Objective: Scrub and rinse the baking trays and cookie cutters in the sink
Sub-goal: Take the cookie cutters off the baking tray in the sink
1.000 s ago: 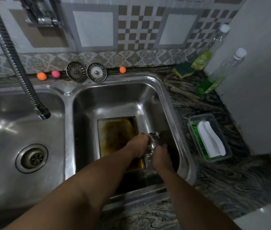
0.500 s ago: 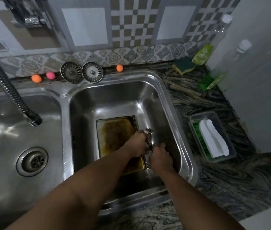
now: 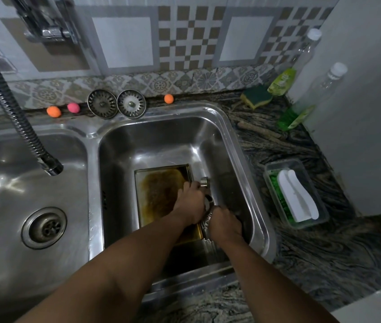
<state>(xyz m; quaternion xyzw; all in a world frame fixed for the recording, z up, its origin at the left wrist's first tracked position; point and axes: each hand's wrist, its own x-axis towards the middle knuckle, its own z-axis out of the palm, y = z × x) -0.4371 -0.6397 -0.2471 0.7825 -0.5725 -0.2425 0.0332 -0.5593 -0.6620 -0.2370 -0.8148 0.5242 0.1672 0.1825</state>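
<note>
A greasy brown-stained baking tray (image 3: pixel 159 194) lies flat on the floor of the right sink basin (image 3: pixel 152 141). Along its right edge sit several shiny metal cookie cutters (image 3: pixel 206 183). My left hand (image 3: pixel 189 203) rests over the tray's right side with its fingers closed around the cutters. My right hand (image 3: pixel 225 223) is just to the right, also gripping the cluster of cutters, which is mostly hidden between both hands. A dark shape under my right hand cannot be made out.
The flexible tap hose (image 3: pixel 49 164) hangs over the left basin, whose drain (image 3: pixel 45 227) is open. Two strainers (image 3: pixel 117 103), small orange and pink balls, a green sponge (image 3: pixel 257 96), two soap bottles (image 3: pixel 301 113) and a tub with a white brush (image 3: pixel 296 194) stand around the sink.
Both hands have stayed on the cutters and shifted them slightly against each other. The view has tilted a little, so the hose appears further left.
</note>
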